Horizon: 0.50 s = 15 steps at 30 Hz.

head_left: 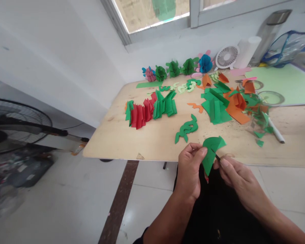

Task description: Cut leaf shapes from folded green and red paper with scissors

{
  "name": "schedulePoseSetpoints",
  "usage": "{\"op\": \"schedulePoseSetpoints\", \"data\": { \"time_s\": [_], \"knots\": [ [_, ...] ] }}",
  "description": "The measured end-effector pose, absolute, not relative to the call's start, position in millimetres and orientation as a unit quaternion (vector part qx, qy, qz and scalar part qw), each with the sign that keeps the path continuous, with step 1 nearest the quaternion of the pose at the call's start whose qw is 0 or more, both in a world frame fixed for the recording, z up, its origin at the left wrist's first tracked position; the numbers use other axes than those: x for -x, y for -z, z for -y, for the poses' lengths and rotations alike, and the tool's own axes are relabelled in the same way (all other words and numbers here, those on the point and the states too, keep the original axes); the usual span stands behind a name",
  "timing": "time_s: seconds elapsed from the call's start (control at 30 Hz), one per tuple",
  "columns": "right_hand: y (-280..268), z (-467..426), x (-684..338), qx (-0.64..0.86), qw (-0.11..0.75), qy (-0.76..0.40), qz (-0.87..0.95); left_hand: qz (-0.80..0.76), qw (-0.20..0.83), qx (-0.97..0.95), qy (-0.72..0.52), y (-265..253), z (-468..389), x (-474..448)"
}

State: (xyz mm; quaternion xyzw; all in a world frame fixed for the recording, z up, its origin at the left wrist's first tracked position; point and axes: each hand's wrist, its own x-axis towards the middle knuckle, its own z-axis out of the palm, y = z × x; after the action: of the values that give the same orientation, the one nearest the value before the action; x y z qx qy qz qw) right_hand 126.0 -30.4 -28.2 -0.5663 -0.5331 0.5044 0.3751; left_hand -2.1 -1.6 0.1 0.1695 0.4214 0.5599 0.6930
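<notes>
My left hand [190, 166] pinches a folded piece of green paper [209, 152] between thumb and fingers, just off the table's front edge. Curved outline marks show on the paper, and a slit runs in from its right side. My right hand [235, 173] is closed around scissors [218, 157]; only a short dark part shows, touching the paper at the slit, and the handles are hidden in the fingers. Just beyond the left hand, green turtle-limb-shaped cutouts [187, 128] lie on the table.
On the wooden table [112, 135] stand red folded papers [141, 113] and green folded papers [165, 105]. Green and orange scraps [259, 105], a white marker [276, 130] and tape rolls [271, 97] lie right. Paper turtles [173, 68] and a small fan [227, 57] line the wall.
</notes>
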Motion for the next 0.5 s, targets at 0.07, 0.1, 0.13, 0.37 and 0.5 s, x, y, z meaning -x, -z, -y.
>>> {"op": "schedulePoseSetpoints", "data": {
  "time_s": [0.07,0.1,0.13,0.37,0.5],
  "knots": [
    [29.1,30.9,-126.7,0.567,0.373,-0.497,0.541,-0.428,0.687,-0.181,-0.559,0.4,1.3,2.3],
    [29.2,31.1,-126.8,0.567,0.371,-0.494,0.545,-0.432,0.687,-0.187,-0.554,0.8,1.4,2.1],
    [29.2,31.3,-126.7,0.566,0.371,-0.492,0.548,-0.435,0.689,-0.19,-0.548,1.2,1.7,1.8],
    [25.7,31.9,-124.8,0.56,0.378,-0.493,0.548,-0.435,0.689,-0.161,-0.556,4.9,4.9,-3.8],
    [24.7,31.6,-124.6,0.558,0.38,-0.502,0.541,-0.438,0.692,-0.151,-0.554,7.7,7.4,-7.0]
  ]
}}
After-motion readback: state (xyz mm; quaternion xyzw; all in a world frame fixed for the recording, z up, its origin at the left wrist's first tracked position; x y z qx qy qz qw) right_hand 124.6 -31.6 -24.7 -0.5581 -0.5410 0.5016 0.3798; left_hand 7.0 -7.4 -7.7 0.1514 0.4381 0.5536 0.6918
